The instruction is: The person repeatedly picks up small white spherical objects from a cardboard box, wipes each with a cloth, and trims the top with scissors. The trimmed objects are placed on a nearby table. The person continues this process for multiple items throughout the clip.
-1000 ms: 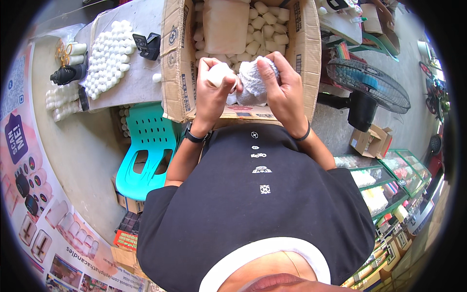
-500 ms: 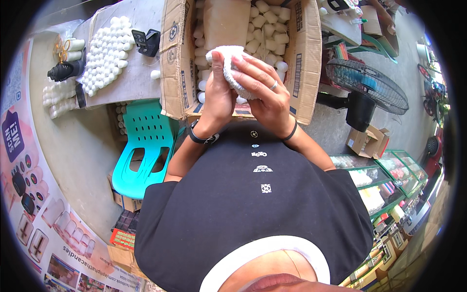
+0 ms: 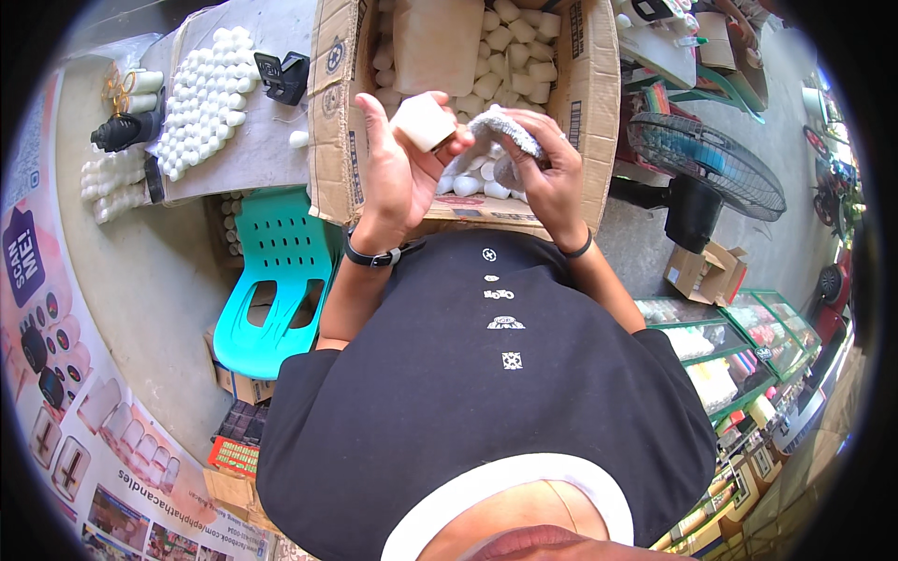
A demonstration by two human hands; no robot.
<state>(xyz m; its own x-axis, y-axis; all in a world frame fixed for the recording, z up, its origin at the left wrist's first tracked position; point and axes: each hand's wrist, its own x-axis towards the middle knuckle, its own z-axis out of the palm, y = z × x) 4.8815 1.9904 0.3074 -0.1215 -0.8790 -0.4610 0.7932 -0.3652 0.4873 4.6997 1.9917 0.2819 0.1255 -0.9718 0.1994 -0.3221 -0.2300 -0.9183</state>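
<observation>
Our hands have parted since the earlier frame, where both were pressed together around the cloth. Now our left hand point(image 3: 398, 182) is turned palm up with its thumb spread wide, fingers curled around a short white piece point(image 3: 421, 123) that the cloth and fingers hid before. Our right hand point(image 3: 558, 170) has drawn to the right, gripping the bunched grey-white cloth point(image 3: 498, 123), its edge just beside the piece. We hold both over the cardboard box point(image 3: 332, 154), between its left and right walls and nearer its near edge. More white pieces point(image 3: 514, 58) fill the box; a flat pale slab point(image 3: 436, 47) lies unmoved toward its far edge.
</observation>
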